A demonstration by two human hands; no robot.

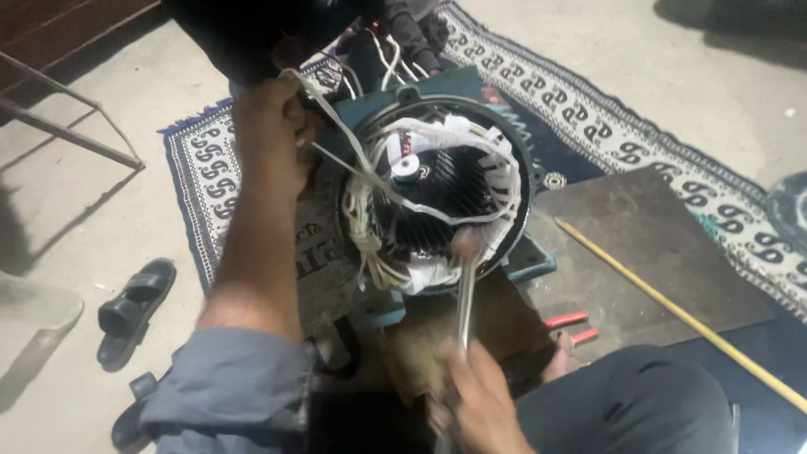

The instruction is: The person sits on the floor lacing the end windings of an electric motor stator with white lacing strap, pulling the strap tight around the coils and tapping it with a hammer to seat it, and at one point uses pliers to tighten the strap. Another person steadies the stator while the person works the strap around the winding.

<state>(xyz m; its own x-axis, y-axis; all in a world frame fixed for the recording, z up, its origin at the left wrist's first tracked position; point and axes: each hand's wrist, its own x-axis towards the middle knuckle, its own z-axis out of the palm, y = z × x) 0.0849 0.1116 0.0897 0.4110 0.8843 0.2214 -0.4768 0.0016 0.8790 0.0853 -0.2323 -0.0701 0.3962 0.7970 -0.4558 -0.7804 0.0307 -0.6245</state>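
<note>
Clearly, the left hand (271, 139) gripped a bundle of white leads (336, 118), its fingers clamped round them just beside the rim of the motor (437, 193). That motor — a round stator with white-wrapped windings (496, 168) — stood open-faced on a patterned rug (580, 109) between both hands. The right hand (475, 403) was closed on a metal rod (464, 290), fingers wrapped about its lower end, while the blurred tip met the windings at the near edge. Beyond the right fingers lay red-handled pliers (572, 324), a dark board (647, 261) and a thin yellow stick (672, 311). Left of the arm — a black sandal (134, 307) on the floor.
</note>
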